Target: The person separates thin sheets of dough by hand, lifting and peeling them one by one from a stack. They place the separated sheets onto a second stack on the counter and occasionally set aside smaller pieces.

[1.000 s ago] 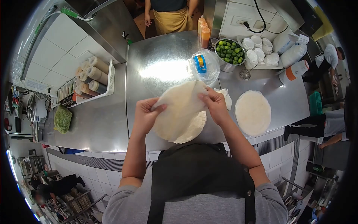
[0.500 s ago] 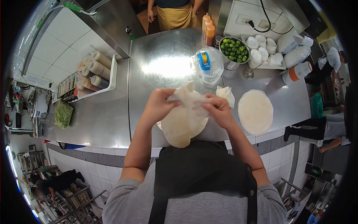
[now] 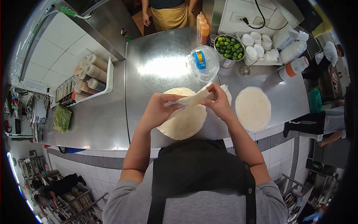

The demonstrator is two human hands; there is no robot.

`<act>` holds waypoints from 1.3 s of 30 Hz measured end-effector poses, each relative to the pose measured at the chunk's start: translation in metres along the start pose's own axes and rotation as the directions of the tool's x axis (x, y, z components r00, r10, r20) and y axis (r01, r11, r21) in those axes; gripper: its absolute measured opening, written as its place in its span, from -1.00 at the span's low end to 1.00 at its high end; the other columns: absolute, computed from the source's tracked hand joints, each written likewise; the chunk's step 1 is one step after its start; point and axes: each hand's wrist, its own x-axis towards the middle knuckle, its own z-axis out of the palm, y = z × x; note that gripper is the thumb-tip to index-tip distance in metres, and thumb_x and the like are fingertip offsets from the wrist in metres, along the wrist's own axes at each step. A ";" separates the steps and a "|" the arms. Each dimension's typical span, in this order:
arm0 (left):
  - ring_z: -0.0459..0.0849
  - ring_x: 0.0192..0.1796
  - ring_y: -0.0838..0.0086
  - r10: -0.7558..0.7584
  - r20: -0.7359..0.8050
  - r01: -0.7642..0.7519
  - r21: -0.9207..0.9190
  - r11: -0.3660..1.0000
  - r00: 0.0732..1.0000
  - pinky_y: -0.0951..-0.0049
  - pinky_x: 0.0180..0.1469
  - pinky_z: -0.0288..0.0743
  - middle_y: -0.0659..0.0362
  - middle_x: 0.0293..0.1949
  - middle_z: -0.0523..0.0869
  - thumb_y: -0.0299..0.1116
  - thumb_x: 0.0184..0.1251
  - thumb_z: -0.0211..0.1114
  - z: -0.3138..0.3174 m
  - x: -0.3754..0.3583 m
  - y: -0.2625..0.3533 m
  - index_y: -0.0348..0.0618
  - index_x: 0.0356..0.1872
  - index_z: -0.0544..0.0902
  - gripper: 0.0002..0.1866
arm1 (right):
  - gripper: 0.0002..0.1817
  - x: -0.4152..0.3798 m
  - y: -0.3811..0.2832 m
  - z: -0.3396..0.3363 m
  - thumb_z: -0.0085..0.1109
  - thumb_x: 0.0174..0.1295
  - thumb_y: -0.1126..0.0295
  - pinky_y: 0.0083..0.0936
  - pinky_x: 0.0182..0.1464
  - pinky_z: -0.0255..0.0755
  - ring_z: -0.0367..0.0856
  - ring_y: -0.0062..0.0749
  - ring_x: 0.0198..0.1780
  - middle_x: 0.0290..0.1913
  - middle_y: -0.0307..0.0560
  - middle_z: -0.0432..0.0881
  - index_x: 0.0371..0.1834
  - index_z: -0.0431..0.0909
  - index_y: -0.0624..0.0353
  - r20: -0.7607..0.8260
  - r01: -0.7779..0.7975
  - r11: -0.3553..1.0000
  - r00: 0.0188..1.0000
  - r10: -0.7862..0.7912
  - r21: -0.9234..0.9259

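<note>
Largest item: a steel counter [image 3: 89, 128], extending from the left to the right of the frame. A person in a yellow apron [image 3: 172, 16] stands beyond it, top centre.

Two flat, pale rounds lie on the counter: the near round [image 3: 182, 125] at centre, partly beneath the hands, and the separate round [image 3: 253, 109] to the right. Whether either is a single layer or a stack cannot be determined.

Status: the thin sheet [image 3: 195, 99] is raised over the far part of the near round, gathered into a narrow, loose band. It is not laid down; both rounds are flat and unfolded. A crumpled pale piece [image 3: 226, 93] lies just beyond the right hand.

Grip: the left hand [image 3: 159, 110] pinches the sheet's left end, thumb against fingers, with almost no opening. The right hand [image 3: 220, 104] pinches the other end, its fingers curled and closed.

Containers: a white basket [image 3: 110, 76], upper left, contains squeeze bottles [image 3: 95, 72], tilted. A white tray [image 3: 274, 62], upper right, carries stacked small bowls [image 3: 251, 52]. The metal pot [image 3: 227, 64] beside it is filled with green limes [image 3: 229, 47]. Smallest: a blue tape dispenser [image 3: 199, 59], resting on clear plastic [image 3: 211, 66].
</note>
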 end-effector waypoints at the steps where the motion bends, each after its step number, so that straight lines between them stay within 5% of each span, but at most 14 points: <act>1: 0.67 -0.19 0.67 0.000 0.002 0.000 0.003 1.000 1.000 0.57 -0.06 0.58 0.18 -0.24 0.83 -0.62 0.19 0.45 -0.001 -0.001 0.002 -0.34 -0.06 0.78 -0.73 | -0.68 0.005 0.000 0.001 0.50 0.10 0.51 -0.66 -0.12 0.38 0.49 -0.65 -0.21 -0.24 -0.33 0.51 -0.35 0.43 0.19 -0.002 0.001 1.000 1.000 -0.001 0.002; 4: 0.70 -0.13 0.61 -0.019 0.044 0.017 0.052 0.999 0.999 0.48 0.02 0.58 0.15 -0.19 0.84 -0.64 0.18 0.40 -0.007 -0.006 0.002 -0.28 -0.02 0.77 -0.69 | -0.77 0.010 -0.004 0.006 0.49 0.14 0.43 -0.66 -0.08 0.42 0.56 -0.63 -0.09 -0.10 -0.21 0.66 -0.45 0.59 0.29 0.140 0.191 0.955 0.977 -0.162 -0.226; 7: 0.71 -0.18 0.63 0.009 -0.037 -0.004 0.117 0.993 0.999 0.55 -0.05 0.60 0.15 -0.21 0.83 -0.64 0.18 0.44 -0.026 -0.010 -0.009 -0.36 -0.08 0.77 -0.74 | -0.79 0.010 -0.009 0.002 0.41 0.23 0.40 -0.65 -0.08 0.45 0.59 -0.62 -0.05 -0.04 -0.11 0.72 -0.44 0.73 0.35 0.161 -0.007 0.994 0.987 0.024 -0.110; 9: 0.74 -0.16 0.57 -0.076 -0.146 0.056 -0.135 0.989 0.986 0.54 -0.03 0.61 0.12 -0.20 0.83 -0.63 0.20 0.44 -0.033 -0.015 -0.014 -0.37 -0.03 0.75 -0.71 | -0.81 0.006 -0.003 -0.003 0.33 0.31 0.39 -0.64 -0.10 0.47 0.61 -0.63 -0.09 -0.12 -0.13 0.74 -0.26 0.79 0.32 0.055 -0.103 0.978 0.994 0.095 0.181; 13: 0.75 -0.13 0.55 -0.156 -0.138 0.133 -0.161 0.978 0.978 0.52 -0.02 0.61 0.11 -0.20 0.83 -0.61 0.22 0.43 -0.031 -0.013 -0.024 -0.38 0.04 0.72 -0.67 | -0.82 -0.007 -0.001 0.009 0.29 0.33 0.41 -0.61 -0.11 0.51 0.65 -0.58 -0.13 -0.10 -0.12 0.74 -0.26 0.78 0.34 -0.001 -0.094 0.956 0.995 0.098 0.279; 15: 0.74 -0.14 0.56 -0.173 0.009 0.173 0.042 0.984 0.985 0.51 -0.02 0.61 0.13 -0.22 0.83 -0.60 0.22 0.43 -0.022 -0.011 -0.018 -0.36 0.07 0.70 -0.64 | -0.81 -0.014 -0.013 0.022 0.28 0.33 0.41 -0.57 -0.14 0.54 0.68 -0.54 -0.17 -0.11 -0.10 0.74 -0.27 0.78 0.34 0.059 0.011 1.000 0.998 -0.011 -0.001; 19: 0.73 -0.16 0.60 -0.099 -0.079 0.113 0.208 0.972 0.992 0.51 -0.06 0.61 0.17 -0.30 0.82 -0.55 0.26 0.41 0.004 0.004 -0.002 -0.34 0.02 0.73 -0.71 | -0.80 -0.015 -0.012 0.033 0.31 0.31 0.40 -0.58 -0.20 0.55 0.68 -0.54 -0.21 -0.16 -0.10 0.74 -0.28 0.77 0.36 0.101 0.198 0.961 0.978 -0.181 -0.195; 21: 0.68 -0.22 0.66 -0.148 -0.014 0.139 0.432 0.891 0.989 0.54 -0.13 0.57 0.23 -0.36 0.79 -0.49 0.32 0.38 0.001 0.011 -0.008 -0.35 -0.05 0.74 -0.77 | -0.81 -0.013 -0.021 0.026 0.30 0.32 0.42 -0.60 -0.19 0.53 0.67 -0.55 -0.20 -0.16 -0.09 0.74 -0.27 0.77 0.37 0.099 0.092 0.993 0.991 -0.084 -0.080; 22: 0.68 -0.22 0.66 -0.150 -0.012 0.140 0.432 0.891 0.989 0.54 -0.13 0.57 0.23 -0.36 0.79 -0.49 0.32 0.38 -0.004 0.011 -0.009 -0.35 -0.05 0.74 -0.77 | -0.82 -0.013 -0.024 0.020 0.30 0.32 0.44 -0.62 -0.17 0.52 0.67 -0.56 -0.20 -0.16 -0.08 0.74 -0.25 0.77 0.38 0.105 -0.023 0.999 0.994 0.019 0.033; 27: 0.59 -0.28 0.72 -0.142 -0.070 0.147 0.074 0.986 0.987 0.57 -0.21 0.51 0.27 -0.36 0.78 -0.45 0.35 0.37 -0.020 0.003 -0.010 -0.36 -0.09 0.75 -0.79 | -0.83 -0.024 0.009 -0.006 0.23 0.37 0.50 -0.67 -0.14 0.48 0.65 -0.55 -0.17 -0.15 -0.09 0.74 -0.27 0.78 0.37 -0.057 -0.077 0.987 0.995 0.086 0.141; 31: 0.60 -0.26 0.72 -0.052 -0.064 0.059 0.116 0.991 0.997 0.56 -0.19 0.52 0.25 -0.33 0.79 -0.43 0.36 0.38 -0.010 0.000 -0.006 -0.36 -0.06 0.75 -0.77 | -0.80 -0.025 0.015 -0.003 0.39 0.25 0.47 -0.62 -0.04 0.49 0.61 -0.56 -0.05 -0.07 -0.14 0.68 -0.12 0.66 0.31 -0.080 -0.050 0.969 0.994 0.072 0.241; 33: 0.65 -0.32 0.59 0.001 -0.004 0.000 0.152 0.988 1.000 0.43 -0.15 0.57 0.00 -0.35 0.80 -0.40 0.34 0.37 -0.004 0.000 0.002 -0.31 -0.02 0.74 -0.74 | -0.70 -0.019 0.007 0.000 0.48 0.18 0.44 -0.58 0.00 0.48 0.59 -0.56 0.00 -0.05 -0.17 0.65 -0.09 0.59 0.28 -0.085 -0.019 0.974 0.996 0.039 0.226; 35: 0.62 -0.29 0.65 0.006 0.014 -0.008 0.175 0.985 1.000 0.48 -0.16 0.56 0.10 -0.35 0.80 -0.41 0.36 0.37 -0.002 0.002 0.003 -0.35 -0.03 0.74 -0.75 | -0.46 -0.008 0.004 0.000 0.62 0.00 0.34 -0.49 0.04 0.47 0.57 -0.50 0.04 -0.07 -0.18 0.59 -0.05 0.45 0.20 0.016 0.130 0.991 0.991 -0.130 0.014; 39: 0.60 -0.28 0.71 0.007 0.101 -0.029 0.225 0.974 0.995 0.53 -0.20 0.55 0.20 -0.36 0.79 -0.42 0.39 0.37 -0.005 0.003 0.003 -0.39 -0.05 0.74 -0.77 | -0.46 0.007 -0.017 0.005 0.60 0.02 0.27 -0.49 0.06 0.41 0.50 -0.54 0.12 0.12 -0.13 0.55 0.03 0.56 0.22 0.086 0.042 0.923 0.996 -0.010 -0.382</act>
